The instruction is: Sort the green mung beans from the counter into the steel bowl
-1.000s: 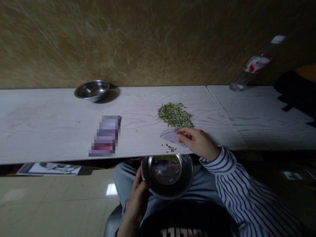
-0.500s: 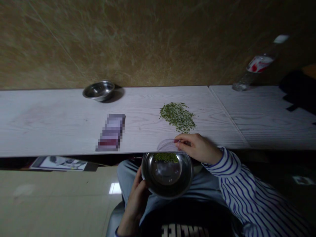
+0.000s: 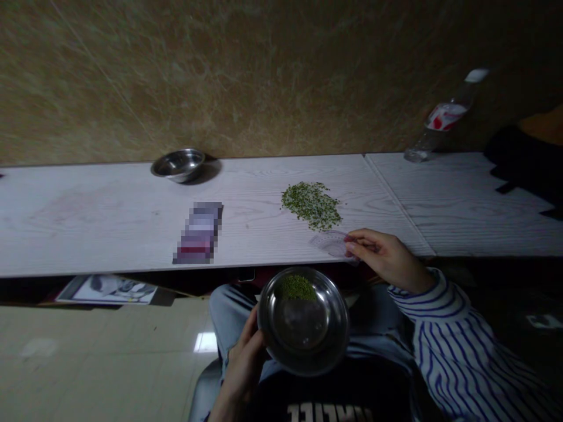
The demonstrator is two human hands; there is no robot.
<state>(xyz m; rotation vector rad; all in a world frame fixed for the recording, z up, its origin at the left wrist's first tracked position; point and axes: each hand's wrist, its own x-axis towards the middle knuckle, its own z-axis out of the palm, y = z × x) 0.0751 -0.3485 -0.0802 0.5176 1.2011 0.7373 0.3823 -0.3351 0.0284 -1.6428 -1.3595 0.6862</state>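
My left hand grips the left rim of a steel bowl, held over my lap just below the table edge. Small green beans lie gathered at the bowl's far side. Between the fingertips of my right hand is a clear plastic protractor, held at its right end just above or on the tabletop. A loose patch of green beans is spread on the table, right beyond the protractor.
On the white wood-grain table stand a second steel bowl, near the wall, and a plastic bottle at the right. A blurred-out flat object lies left of the beans. Something dark is at the far right.
My right hand has moved right with the protractor, away from above the bowl's edge. The bowl in my left hand has come down slightly, away from the table edge.
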